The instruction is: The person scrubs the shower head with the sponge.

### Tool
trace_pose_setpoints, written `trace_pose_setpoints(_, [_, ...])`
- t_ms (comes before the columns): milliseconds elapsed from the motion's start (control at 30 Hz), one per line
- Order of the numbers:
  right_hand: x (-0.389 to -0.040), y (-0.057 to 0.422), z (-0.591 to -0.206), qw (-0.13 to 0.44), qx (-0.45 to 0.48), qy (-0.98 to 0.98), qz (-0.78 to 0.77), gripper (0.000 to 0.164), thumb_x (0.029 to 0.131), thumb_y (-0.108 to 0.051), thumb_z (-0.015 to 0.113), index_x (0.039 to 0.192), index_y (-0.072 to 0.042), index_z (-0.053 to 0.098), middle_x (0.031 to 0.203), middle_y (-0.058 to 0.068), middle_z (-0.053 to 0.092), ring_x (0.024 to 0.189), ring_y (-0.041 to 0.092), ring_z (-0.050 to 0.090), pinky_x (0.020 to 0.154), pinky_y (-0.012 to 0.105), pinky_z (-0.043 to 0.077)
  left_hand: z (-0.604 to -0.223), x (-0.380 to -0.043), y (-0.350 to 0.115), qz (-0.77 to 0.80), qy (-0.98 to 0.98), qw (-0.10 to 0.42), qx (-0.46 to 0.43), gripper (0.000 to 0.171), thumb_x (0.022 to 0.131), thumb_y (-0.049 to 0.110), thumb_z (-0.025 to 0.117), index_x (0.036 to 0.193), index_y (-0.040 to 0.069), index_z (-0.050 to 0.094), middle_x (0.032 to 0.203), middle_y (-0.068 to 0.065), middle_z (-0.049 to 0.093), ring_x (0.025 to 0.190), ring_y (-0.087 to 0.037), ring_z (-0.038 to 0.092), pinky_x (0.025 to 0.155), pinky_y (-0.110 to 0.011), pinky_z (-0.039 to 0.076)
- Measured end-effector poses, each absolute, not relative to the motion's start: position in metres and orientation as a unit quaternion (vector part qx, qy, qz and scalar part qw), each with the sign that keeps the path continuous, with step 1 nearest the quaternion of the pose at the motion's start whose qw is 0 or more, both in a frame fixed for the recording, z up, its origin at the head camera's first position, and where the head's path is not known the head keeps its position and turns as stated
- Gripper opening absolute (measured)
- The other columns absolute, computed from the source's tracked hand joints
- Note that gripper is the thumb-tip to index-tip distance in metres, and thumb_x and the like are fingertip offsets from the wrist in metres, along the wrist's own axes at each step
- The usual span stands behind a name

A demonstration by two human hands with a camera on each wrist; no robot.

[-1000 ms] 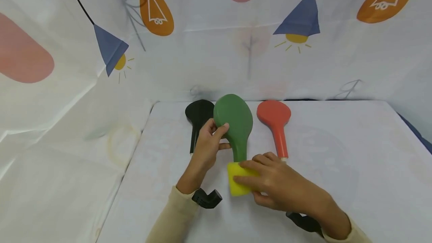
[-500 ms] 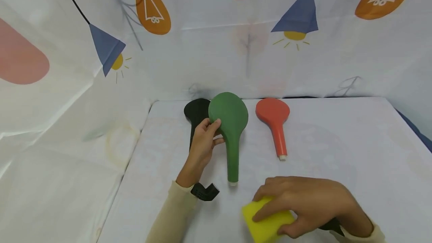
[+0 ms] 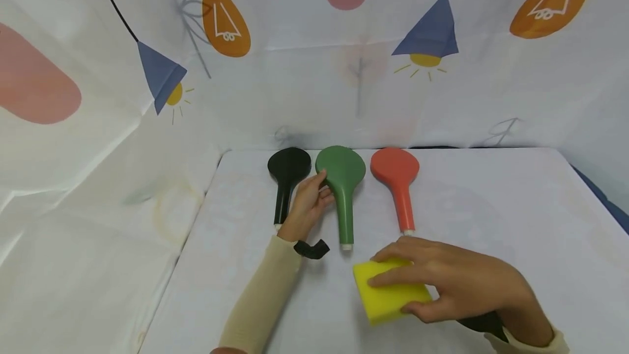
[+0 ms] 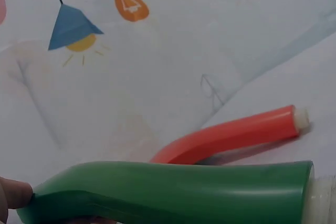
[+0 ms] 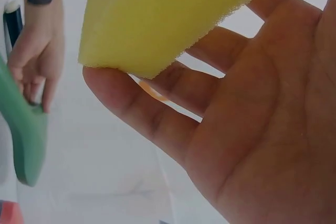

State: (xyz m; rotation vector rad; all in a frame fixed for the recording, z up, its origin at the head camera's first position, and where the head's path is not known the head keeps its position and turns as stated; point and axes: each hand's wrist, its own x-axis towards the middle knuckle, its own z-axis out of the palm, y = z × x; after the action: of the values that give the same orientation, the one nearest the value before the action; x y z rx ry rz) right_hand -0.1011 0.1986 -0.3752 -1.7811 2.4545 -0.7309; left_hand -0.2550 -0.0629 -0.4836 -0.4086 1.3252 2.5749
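A green handheld shower head [image 3: 345, 195] with a pale end fitting points its handle toward me in the head view. My left hand [image 3: 308, 204] pinches the left edge of its round head, thumb on top. In the left wrist view the green handle [image 4: 199, 190] fills the lower part, with the thumb at its left end. A yellow sponge [image 3: 388, 296] is in my right hand [image 3: 457, 277], gripped between thumb and fingers in front of the green shower head. The right wrist view shows the sponge [image 5: 163, 19] held at the fingertips.
To the left lies a black shower head [image 3: 289, 168], close to my left forearm. A red shower head [image 3: 395, 165] lies to the right of the green one. Behind the white table [image 3: 511, 223] hangs a white sheet [image 3: 304, 92] printed with lamps and bulbs.
The sponge came off the green handle and moved toward me and right, then slightly back up. My left hand has lowered the green shower head, now level with the others beside it.
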Motion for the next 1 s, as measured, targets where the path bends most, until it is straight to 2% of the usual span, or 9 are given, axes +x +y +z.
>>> trace_pose_setpoints(100, [-0.101,0.199,-0.375,0.003,-0.574,0.784,-0.235,0.050,0.093,-0.030,0.070,0.140,-0.035,0.053,0.135,-0.009,0.056,0.114,0.005,0.052,0.087,0.026,0.056,-0.491,-0.265,-0.061,0.869,0.459,0.117,-0.143,0.035,0.103,0.024,0.055,0.129,0.000,0.056,0.098,-0.008,0.064,0.076,-0.014,0.061,0.064,-0.025,0.052])
trace_pose_setpoints(200, [-0.099,0.200,-0.375,0.005,-0.568,0.790,-0.231,0.050,0.094,-0.032,0.070,0.141,-0.036,0.053,0.136,-0.010,0.055,0.115,0.006,0.053,0.088,0.027,0.057,-0.498,-0.273,-0.062,0.861,0.470,0.115,-0.159,0.022,0.103,0.025,0.056,0.111,0.004,0.058,0.082,-0.003,0.051,0.062,-0.011,0.040,0.054,-0.024,0.038])
trace_pose_setpoints(333, [-0.097,0.202,-0.372,0.002,-0.556,0.801,-0.222,0.050,0.093,-0.034,0.070,0.140,-0.039,0.052,0.137,-0.011,0.055,0.116,0.007,0.053,0.088,0.029,0.058,-0.504,-0.282,-0.064,0.854,0.477,0.109,-0.175,0.019,0.103,0.025,0.056,0.093,0.009,0.053,0.075,0.000,0.033,0.060,-0.012,0.025,0.051,-0.025,0.030])
trace_pose_setpoints(500, [-0.094,0.207,-0.367,-0.004,-0.542,0.814,-0.210,0.051,0.093,-0.036,0.070,0.140,-0.042,0.052,0.137,-0.013,0.055,0.118,0.008,0.054,0.088,0.032,0.059,-0.508,-0.290,-0.063,0.846,0.487,0.117,-0.182,0.022,0.103,0.025,0.057,0.087,0.010,0.050,0.071,0.000,0.033,0.060,-0.012,0.028,0.050,-0.025,0.035])
trace_pose_setpoints(700, [-0.093,0.210,-0.367,-0.024,-0.548,0.810,-0.209,0.052,0.093,-0.036,0.071,0.141,-0.038,0.052,0.138,-0.009,0.055,0.119,0.010,0.054,0.087,0.032,0.059,-0.512,-0.296,-0.063,0.834,0.502,0.114,-0.200,0.021,0.102,0.024,0.056,0.090,0.009,0.050,0.072,-0.001,0.037,0.059,-0.011,0.034,0.052,-0.025,0.042])
trace_pose_setpoints(1000, [-0.092,0.214,-0.366,-0.035,-0.544,0.810,-0.217,0.052,0.093,-0.035,0.071,0.141,-0.034,0.053,0.137,-0.006,0.056,0.117,0.011,0.055,0.087,0.031,0.059,-0.510,-0.301,-0.061,0.828,0.511,0.122,-0.196,0.019,0.104,0.022,0.054,0.091,0.009,0.050,0.077,-0.002,0.034,0.063,-0.012,0.032,0.055,-0.026,0.038])
